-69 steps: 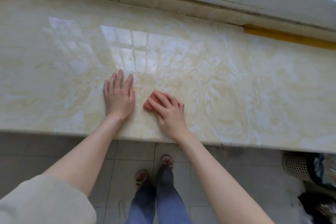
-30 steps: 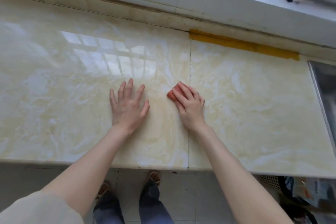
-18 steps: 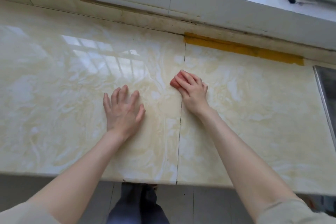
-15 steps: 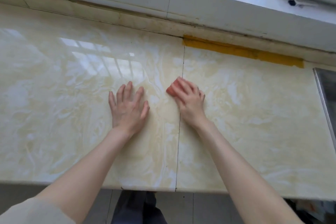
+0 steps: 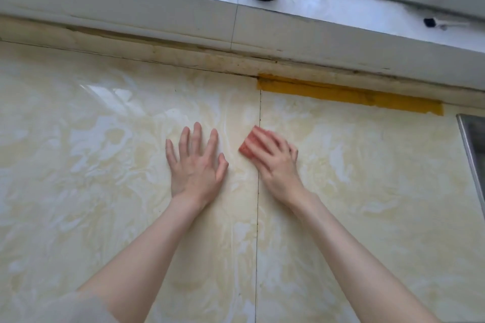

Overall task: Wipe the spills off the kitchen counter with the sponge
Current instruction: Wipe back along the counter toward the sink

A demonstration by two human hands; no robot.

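While the right hand [image 5: 275, 162] lies over the sponge [image 5: 248, 144], fingers stretched almost straight across its top and pressing it flat to the worktop [image 5: 367, 191], the wipe sits right at the seam [image 5: 258, 204] between the two slabs. That hand is blurred, which suggests a stroke in motion. Its thumb is hidden, so I cannot tell whether it also nips the sponge's side. The left hand [image 5: 195, 165] rests palm down just beside it, fingers spread and straight, holding nothing and not touching the sponge.

No spill stands out plainly, because the pale yellow veining of the stone masks any film. The sound way is therefore to cover the surface in overlapping lanes rather than hunt for spots. Even pressure through flat fingers suits this, since a tilted sponge would only smear. The seam deserves a pass along its length, as liquid probably settles in the groove. Strokes are better drawn toward the near edge or the sink [image 5: 472, 144] than pushed at the stained back joint and the tape [image 5: 349, 97], whose edge might lift. The bracing hand should shift onto ground not yet wiped, so it leaves no prints on cleaned stone
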